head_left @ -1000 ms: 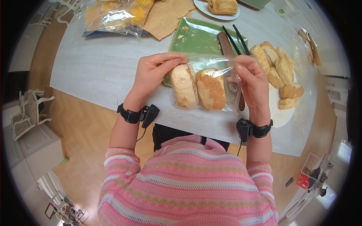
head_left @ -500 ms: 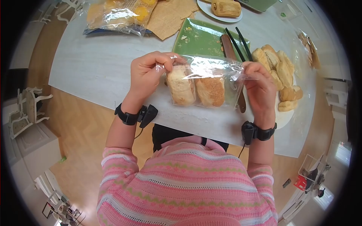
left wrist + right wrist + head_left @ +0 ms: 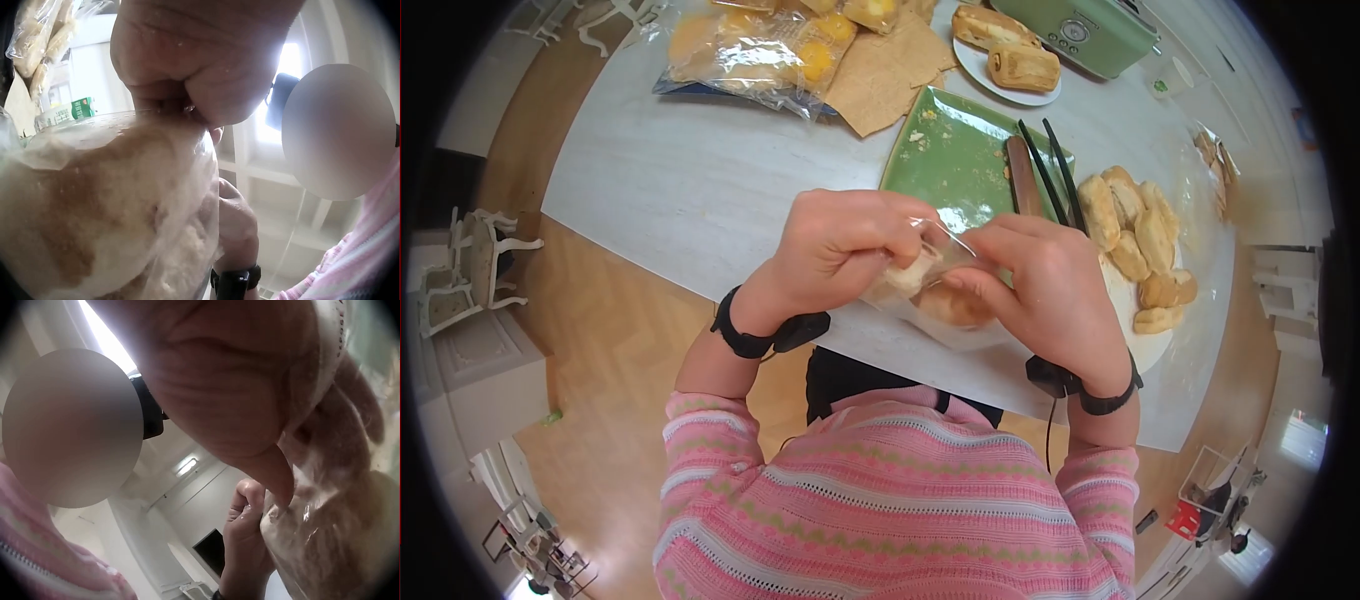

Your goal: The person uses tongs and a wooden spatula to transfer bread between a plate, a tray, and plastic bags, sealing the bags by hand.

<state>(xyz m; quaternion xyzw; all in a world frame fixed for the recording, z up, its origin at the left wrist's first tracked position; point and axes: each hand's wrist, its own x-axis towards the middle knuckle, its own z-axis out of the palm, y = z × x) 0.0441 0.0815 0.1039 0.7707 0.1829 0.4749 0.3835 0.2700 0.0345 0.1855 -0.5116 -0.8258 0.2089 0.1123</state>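
In the head view a clear plastic bag (image 3: 966,338) hangs between both hands, with two bread rolls (image 3: 948,303) inside. The left hand (image 3: 840,250) pinches the bag's upper edge at its left side, fingers curled. Close beside it, the right hand (image 3: 1045,285) grips the bag's top right part, thumb pointing left. From the left wrist, the rolls (image 3: 75,206) show large through the film beneath the left hand (image 3: 200,56). In the right wrist view the right hand's fingers lie behind clear film, with bread (image 3: 337,544) below.
Behind the hands lie a green tray (image 3: 945,140) with crumbs, a brown-handled utensil (image 3: 1022,175) and black tongs (image 3: 1060,175). Several rolls (image 3: 1152,235) are heaped at the right. Farther back are bagged buns (image 3: 750,55), brown paper (image 3: 885,75), a plate (image 3: 1040,97) with pastries and a green toaster (image 3: 1100,35).
The hands, earlier apart at the two ends of the bag's stretched top edge, have come close together. The bag's top is now bunched between them, and the head view has shifted.
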